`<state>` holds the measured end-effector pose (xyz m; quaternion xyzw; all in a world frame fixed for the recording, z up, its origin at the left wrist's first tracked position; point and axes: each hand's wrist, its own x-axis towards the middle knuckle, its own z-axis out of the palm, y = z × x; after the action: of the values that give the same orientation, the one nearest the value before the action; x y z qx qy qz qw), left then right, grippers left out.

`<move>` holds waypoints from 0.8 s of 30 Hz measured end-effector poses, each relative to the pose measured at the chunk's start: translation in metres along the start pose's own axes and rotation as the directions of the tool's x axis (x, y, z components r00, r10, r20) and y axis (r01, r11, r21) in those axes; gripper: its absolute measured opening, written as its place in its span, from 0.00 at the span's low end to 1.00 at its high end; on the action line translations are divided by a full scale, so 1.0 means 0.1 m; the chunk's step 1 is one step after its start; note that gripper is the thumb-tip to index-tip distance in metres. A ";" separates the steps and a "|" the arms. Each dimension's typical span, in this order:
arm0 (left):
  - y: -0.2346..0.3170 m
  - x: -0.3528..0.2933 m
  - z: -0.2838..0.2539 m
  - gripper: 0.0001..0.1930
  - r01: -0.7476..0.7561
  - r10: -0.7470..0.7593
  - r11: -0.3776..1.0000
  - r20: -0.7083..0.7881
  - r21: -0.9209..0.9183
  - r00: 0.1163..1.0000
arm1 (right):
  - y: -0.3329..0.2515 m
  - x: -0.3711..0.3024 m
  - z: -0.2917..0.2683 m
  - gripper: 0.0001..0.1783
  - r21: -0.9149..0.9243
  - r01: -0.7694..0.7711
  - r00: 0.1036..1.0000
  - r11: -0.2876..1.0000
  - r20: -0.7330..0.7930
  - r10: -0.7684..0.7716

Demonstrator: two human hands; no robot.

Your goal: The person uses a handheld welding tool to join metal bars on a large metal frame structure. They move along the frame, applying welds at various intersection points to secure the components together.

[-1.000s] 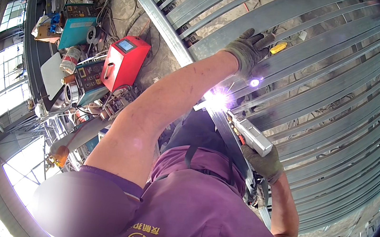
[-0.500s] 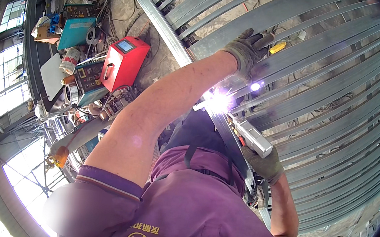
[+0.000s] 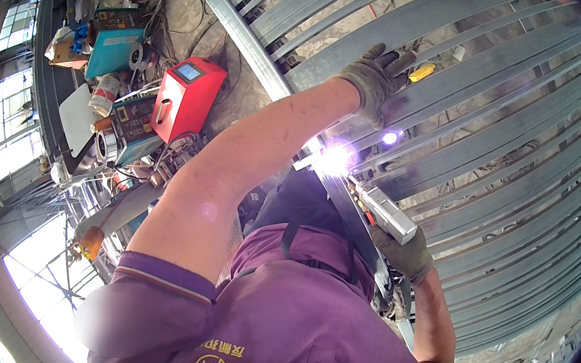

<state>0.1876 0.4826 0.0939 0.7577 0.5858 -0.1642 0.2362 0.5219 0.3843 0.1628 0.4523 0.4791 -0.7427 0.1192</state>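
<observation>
My right hand [image 3: 405, 257], in a grey-green work glove, is wrapped round a silver box-shaped welding torch [image 3: 390, 215]. The torch's tip points up and left to a bright white-violet welding glare [image 3: 336, 159] at the metal frame's near edge. The glare hides the exact spot where tip and metal meet. Beyond it, my gloved left hand [image 3: 377, 81] lies on a wide flat steel bar [image 3: 335, 62] with its fingers spread. Just right of those fingertips sits a small yellow object [image 3: 421, 72], its kind unclear.
Long parallel steel bars [image 3: 497, 172] with gaps between them stretch across the right side. On the left stand a red machine with a screen [image 3: 188, 98], a teal machine [image 3: 113, 52], wire spools and tangled cables [image 3: 164, 29]. A smaller violet light spot [image 3: 390, 137] shows on the bars.
The surroundings have shifted very slightly left in view. Both hands and the torch keep nearly the same place, and the welding glare still burns.
</observation>
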 end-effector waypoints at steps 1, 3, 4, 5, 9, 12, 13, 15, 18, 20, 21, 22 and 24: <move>0.00 -0.01 0.01 0.57 0.003 -0.003 1.000 -0.022 -0.014 1.000 | 0.00 -0.01 0.00 0.24 -0.015 0.009 1.000 1.000 0.002 -0.009; -0.01 -0.06 0.02 0.53 0.023 -0.036 0.993 -0.114 -0.118 0.993 | -0.02 -0.02 0.00 0.24 -0.032 0.012 1.000 0.999 0.006 -0.012; -0.01 -0.12 0.03 0.49 0.034 -0.072 0.977 -0.181 -0.208 0.981 | -0.05 -0.03 0.00 0.24 -0.034 0.006 1.000 0.999 0.009 -0.006; -0.02 -0.21 0.04 0.46 0.038 -0.115 0.954 -0.243 -0.297 0.963 | -0.07 -0.03 0.01 0.24 -0.036 0.001 1.000 0.999 0.012 0.000; -0.20 -0.96 -0.13 0.30 0.083 -0.413 0.783 -0.416 -0.616 0.810 | 0.10 -0.09 0.01 0.23 -0.089 0.001 1.000 0.996 -0.017 -0.002; -0.40 -1.73 0.36 0.23 0.184 -0.685 0.621 -0.414 -0.762 0.599 | 0.10 -0.18 -0.02 0.24 -0.012 0.020 0.999 1.000 -0.047 -0.021; -0.43 -2.01 0.61 0.20 0.178 -0.759 0.514 -0.347 -0.839 0.551 | 0.03 -0.20 -0.01 0.25 0.025 0.079 0.995 0.997 -0.063 -0.077; -0.41 -2.57 1.09 0.16 0.382 -0.852 0.341 -0.111 -0.859 0.511 | 0.00 -0.15 -0.04 0.25 -0.046 0.070 0.997 0.996 -0.033 -0.072; -0.14 -3.19 1.80 0.18 0.592 -0.780 0.091 0.312 -0.801 0.542 | -0.15 -0.09 -0.02 0.24 -0.049 0.100 0.993 0.994 -0.061 -0.103; 0.16 -3.45 2.09 0.19 0.693 -0.664 0.157 0.444 -0.704 0.601 | -0.21 -0.01 0.06 0.23 -0.038 0.145 0.985 0.989 -0.083 -0.148; 0.35 -3.61 2.32 0.20 0.682 -0.627 0.284 0.408 -0.673 0.664 | -0.22 0.03 0.09 0.22 -0.045 0.169 0.981 0.985 -0.083 -0.173; 0.49 -3.67 2.45 0.20 0.698 -0.595 0.252 0.461 -0.670 0.658 | -0.21 0.07 0.13 0.22 -0.052 0.191 0.977 0.980 -0.089 -0.195; 0.75 -3.72 2.59 0.22 0.757 -0.518 0.022 0.640 -0.653 0.567 | -0.20 0.18 0.19 0.22 -0.073 0.247 0.965 0.966 -0.076 -0.252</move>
<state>0.1705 0.0240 0.0856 0.1259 0.8169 0.0057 0.5628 0.4886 0.3836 0.1629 0.4154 0.5598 -0.7168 0.0186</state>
